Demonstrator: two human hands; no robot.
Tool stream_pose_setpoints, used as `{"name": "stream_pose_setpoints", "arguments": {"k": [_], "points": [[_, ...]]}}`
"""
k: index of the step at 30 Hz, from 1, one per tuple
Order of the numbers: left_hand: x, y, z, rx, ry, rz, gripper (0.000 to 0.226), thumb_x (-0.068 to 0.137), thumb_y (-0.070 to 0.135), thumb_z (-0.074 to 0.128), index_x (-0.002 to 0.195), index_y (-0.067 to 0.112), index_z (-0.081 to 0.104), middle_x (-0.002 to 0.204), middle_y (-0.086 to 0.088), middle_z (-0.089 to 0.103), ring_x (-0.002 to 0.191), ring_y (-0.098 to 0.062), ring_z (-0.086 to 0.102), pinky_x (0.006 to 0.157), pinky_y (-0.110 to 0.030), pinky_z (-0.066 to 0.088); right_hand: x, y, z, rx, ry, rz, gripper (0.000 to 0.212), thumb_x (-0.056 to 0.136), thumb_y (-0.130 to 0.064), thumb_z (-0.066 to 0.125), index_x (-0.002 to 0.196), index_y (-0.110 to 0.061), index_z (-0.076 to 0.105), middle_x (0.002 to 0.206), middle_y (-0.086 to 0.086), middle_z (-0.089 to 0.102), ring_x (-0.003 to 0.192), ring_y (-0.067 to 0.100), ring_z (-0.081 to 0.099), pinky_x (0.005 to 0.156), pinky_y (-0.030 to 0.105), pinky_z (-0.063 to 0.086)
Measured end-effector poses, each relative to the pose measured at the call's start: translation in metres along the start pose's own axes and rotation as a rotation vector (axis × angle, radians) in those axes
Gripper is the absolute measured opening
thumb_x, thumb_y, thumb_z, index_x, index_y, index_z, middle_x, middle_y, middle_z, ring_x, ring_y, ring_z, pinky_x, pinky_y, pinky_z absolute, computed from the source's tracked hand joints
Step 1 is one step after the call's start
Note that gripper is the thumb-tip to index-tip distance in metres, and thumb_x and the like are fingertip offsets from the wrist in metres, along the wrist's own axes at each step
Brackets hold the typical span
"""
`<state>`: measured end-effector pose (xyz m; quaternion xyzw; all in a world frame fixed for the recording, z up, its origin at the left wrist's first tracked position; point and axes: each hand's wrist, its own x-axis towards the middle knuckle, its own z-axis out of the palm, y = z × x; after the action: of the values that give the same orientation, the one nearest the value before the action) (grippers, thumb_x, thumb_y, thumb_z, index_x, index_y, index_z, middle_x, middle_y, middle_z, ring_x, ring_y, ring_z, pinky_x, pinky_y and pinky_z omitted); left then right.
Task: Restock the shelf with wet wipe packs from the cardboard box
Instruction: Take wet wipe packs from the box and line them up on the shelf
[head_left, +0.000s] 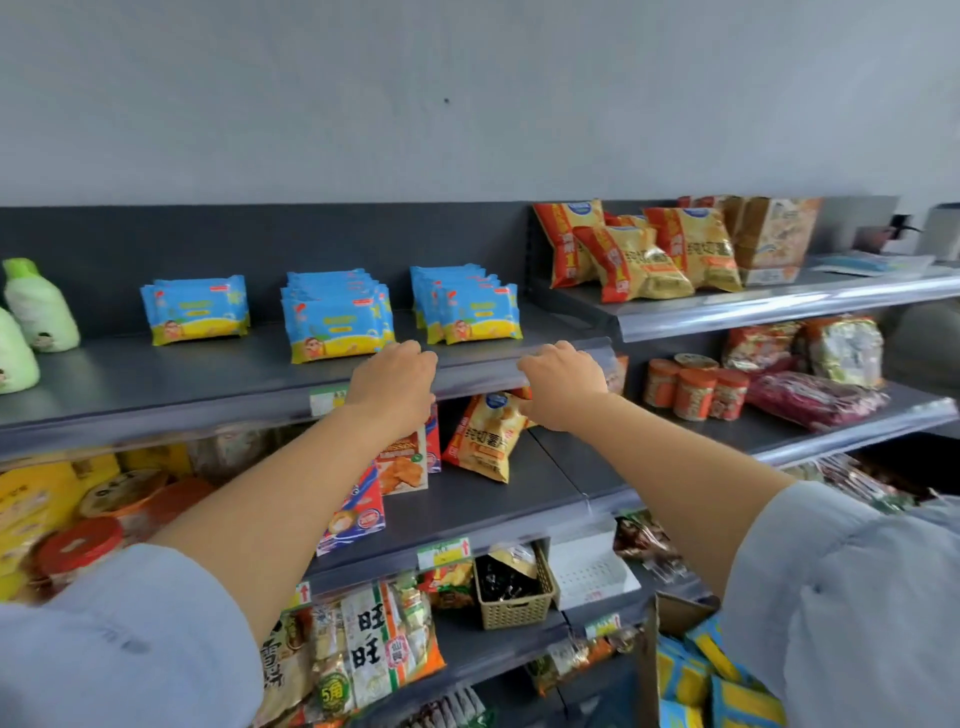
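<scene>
Blue and yellow wet wipe packs stand on the dark grey top shelf (156, 374) in three groups: a left group (195, 309), a middle stack (337, 317) and a right stack (467, 306). My left hand (392, 379) hovers at the shelf's front edge, just right of the middle stack, with its fingers loosely curled and nothing in it. At the same edge, below the right stack, my right hand (563, 382) has loosely curled fingers and holds nothing. The cardboard box (670, 613) sits at the lower right with more packs (727, 675) inside, partly hidden by my right sleeve.
Green-capped bottles (39, 312) stand at the shelf's left end. Chip bags (639, 249) fill the higher shelf to the right. Snack bags (483, 436), boxes, jars (693, 392) and a small basket (514, 597) crowd the shelves below my arms.
</scene>
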<state>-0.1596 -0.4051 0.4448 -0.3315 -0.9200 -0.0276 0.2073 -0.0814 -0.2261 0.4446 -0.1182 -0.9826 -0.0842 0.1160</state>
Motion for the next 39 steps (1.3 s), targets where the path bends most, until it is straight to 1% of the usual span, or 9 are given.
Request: {"name": "stream_pose_setpoints", "arguments": {"k": [4,9,14,16,19,23,28,30,39], "points": [[-0.003,0.035,0.017,-0.061,-0.063,0.078,0.022,0.093,0.028,0.057,0.109,0.014,0.053,0.111,-0.004,0.051,0.113,-0.024,0.048,0.08,-0.038,0.046,-0.035,0.027,0.02,0.011,-0.08,0.09,0.039,0.088,-0.036,0.061,0.121,-0.016,0.056,0.123,0.009,0.055,0.118,0.028,0.046,0.087,0.036,0.042],[-0.008,0.087,0.044,-0.116,-0.13,0.17,0.028,0.093,0.027,0.057,0.117,0.014,0.054,0.118,-0.005,0.051,0.116,-0.025,0.047,0.082,-0.04,0.045,-0.078,0.064,0.05,0.006,-0.166,0.168,0.038,0.089,-0.036,0.061,0.119,-0.014,0.055,0.122,0.009,0.053,0.12,0.029,0.043,0.09,0.037,0.04],[-0.007,0.151,0.075,-0.161,-0.207,0.248,0.032,0.093,0.03,0.057,0.119,0.012,0.053,0.122,-0.006,0.051,0.118,-0.026,0.046,0.085,-0.04,0.046,-0.114,0.113,0.082,-0.002,-0.254,0.225,0.03,0.09,-0.031,0.057,0.116,-0.014,0.055,0.117,0.01,0.055,0.115,0.03,0.046,0.085,0.037,0.041],[-0.007,0.179,0.089,-0.159,-0.23,0.284,0.03,0.093,0.03,0.057,0.117,0.012,0.053,0.119,-0.006,0.051,0.117,-0.026,0.047,0.085,-0.038,0.046,-0.126,0.135,0.098,0.007,-0.281,0.247,0.033,0.09,-0.029,0.057,0.12,-0.016,0.056,0.119,0.009,0.055,0.116,0.029,0.046,0.086,0.037,0.044],[-0.007,0.221,0.113,-0.177,-0.283,0.296,0.022,0.095,0.03,0.054,0.111,0.015,0.052,0.114,-0.004,0.051,0.115,-0.023,0.047,0.081,-0.036,0.045,-0.143,0.168,0.122,0.026,-0.325,0.273,0.038,0.091,-0.031,0.057,0.126,-0.016,0.054,0.124,0.01,0.054,0.121,0.029,0.043,0.089,0.038,0.043],[-0.01,0.274,0.145,-0.207,-0.346,0.3,0.019,0.096,0.025,0.052,0.112,0.014,0.053,0.114,-0.003,0.052,0.114,-0.023,0.048,0.08,-0.036,0.046,-0.168,0.208,0.152,0.024,-0.368,0.275,0.037,0.091,-0.031,0.058,0.124,-0.014,0.054,0.122,0.01,0.055,0.119,0.029,0.045,0.086,0.039,0.044],[-0.019,0.326,0.189,-0.206,-0.457,0.317,0.019,0.096,0.019,0.05,0.113,0.012,0.054,0.115,-0.006,0.051,0.113,-0.025,0.048,0.073,-0.034,0.042,-0.192,0.248,0.2,0.056,-0.476,0.305,0.039,0.091,-0.034,0.059,0.125,-0.016,0.054,0.123,0.009,0.055,0.119,0.028,0.045,0.09,0.039,0.043],[-0.023,0.341,0.208,-0.228,-0.506,0.316,0.023,0.095,0.023,0.054,0.116,0.013,0.055,0.117,-0.005,0.052,0.113,-0.025,0.049,0.074,-0.035,0.044,-0.2,0.261,0.22,0.072,-0.528,0.319,0.038,0.091,-0.033,0.058,0.125,-0.017,0.053,0.122,0.008,0.054,0.119,0.028,0.044,0.09,0.038,0.043],[-0.029,0.391,0.302,-0.238,-0.707,0.377,0.018,0.094,0.027,0.056,0.105,0.012,0.056,0.113,-0.006,0.051,0.113,-0.025,0.049,0.084,-0.038,0.047,-0.212,0.293,0.311,0.173,-0.704,0.386,0.027,0.089,-0.03,0.058,0.112,-0.015,0.06,0.112,0.008,0.057,0.113,0.027,0.047,0.079,0.035,0.043]]}}
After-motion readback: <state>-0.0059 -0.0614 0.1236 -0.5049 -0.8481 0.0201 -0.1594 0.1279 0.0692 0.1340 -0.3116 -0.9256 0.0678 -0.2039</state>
